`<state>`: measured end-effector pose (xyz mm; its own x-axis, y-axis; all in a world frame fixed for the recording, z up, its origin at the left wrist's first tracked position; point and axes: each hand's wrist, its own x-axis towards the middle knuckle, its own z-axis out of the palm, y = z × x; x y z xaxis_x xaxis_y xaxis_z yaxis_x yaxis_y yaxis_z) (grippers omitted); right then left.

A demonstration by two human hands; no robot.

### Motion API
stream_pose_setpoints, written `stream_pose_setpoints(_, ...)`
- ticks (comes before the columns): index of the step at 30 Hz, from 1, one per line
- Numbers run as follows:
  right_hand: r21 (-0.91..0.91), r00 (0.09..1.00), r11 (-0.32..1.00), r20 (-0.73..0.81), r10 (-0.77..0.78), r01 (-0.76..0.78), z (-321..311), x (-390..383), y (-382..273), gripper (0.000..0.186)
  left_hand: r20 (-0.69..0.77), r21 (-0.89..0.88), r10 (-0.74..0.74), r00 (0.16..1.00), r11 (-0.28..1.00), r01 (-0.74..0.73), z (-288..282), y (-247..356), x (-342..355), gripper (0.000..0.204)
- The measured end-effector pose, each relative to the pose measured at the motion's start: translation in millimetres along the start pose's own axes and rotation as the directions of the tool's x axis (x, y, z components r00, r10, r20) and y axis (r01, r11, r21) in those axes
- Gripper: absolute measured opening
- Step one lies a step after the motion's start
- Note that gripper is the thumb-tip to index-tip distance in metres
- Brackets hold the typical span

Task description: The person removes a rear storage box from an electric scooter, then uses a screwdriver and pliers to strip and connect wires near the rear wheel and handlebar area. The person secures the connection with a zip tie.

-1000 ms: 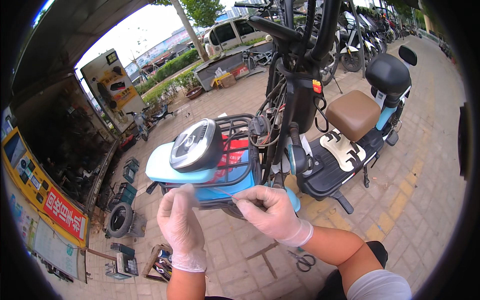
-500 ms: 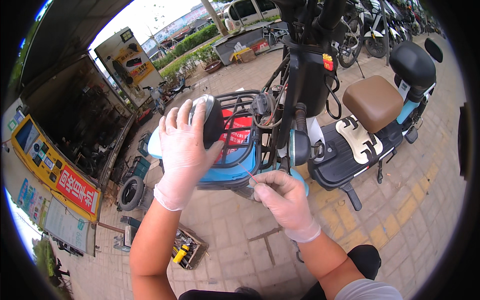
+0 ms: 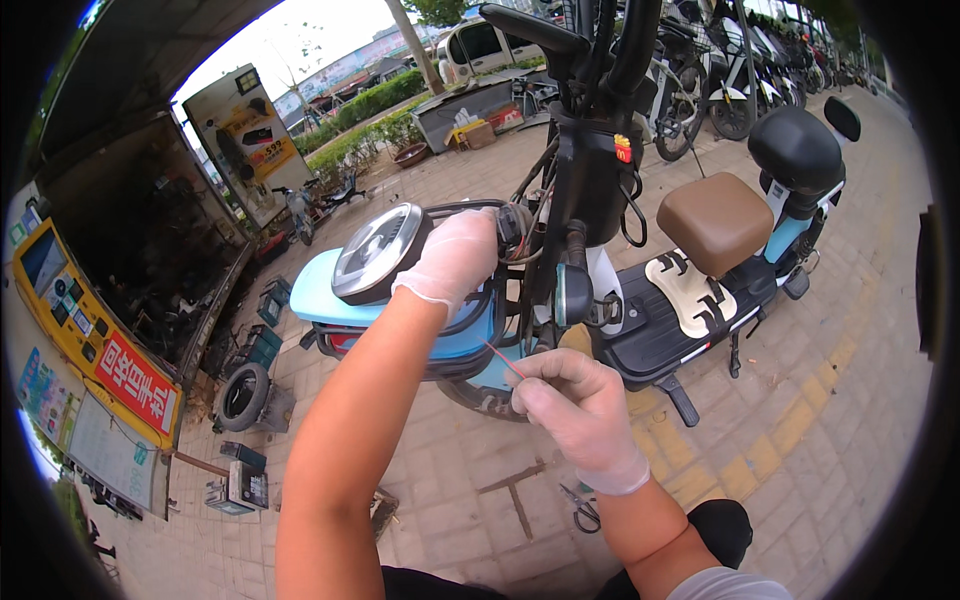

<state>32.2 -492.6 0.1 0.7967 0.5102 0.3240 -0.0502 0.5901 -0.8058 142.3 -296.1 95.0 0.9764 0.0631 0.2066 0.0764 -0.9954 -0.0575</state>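
Observation:
In a thin clear glove, my left hand reaches over the black front rack of a light-blue electric scooter. Its fingertips are at or near a dark connector with a bundle of wires; the hand itself hides most of its fingers. Lower and to the right, my gloved right hand pinches a thin red wire between thumb and forefinger, its free end pointing up and left. A round headlight with a chrome rim rests on the scooter's front, beside my left wrist.
Pliers or scissors lie on the paving near my right forearm. The scooter's brown seat and footboard are to the right. A loose tyre and several batteries stand at left, by a yellow kiosk.
My left hand has left the headlight and moved right to the wire bundle. The headlight now shows its lens facing up. My right hand keeps its pinch on the red wire.

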Motion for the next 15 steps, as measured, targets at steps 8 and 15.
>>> stream_pose_setpoints(8,-0.07,1.0,0.997,-0.014,0.017,-0.018,7,-8,-11,0.015,-0.062,-0.299,-0.013,0.998,0.954,-0.007,13,-12,-10,0.025)
stream_pose_setpoints(15,-0.151,0.999,0.988,0.045,0.008,-0.001,0,-10,-15,0.016,-0.247,-0.134,0.043,0.968,0.988,-0.078,19,-18,1,0.018)
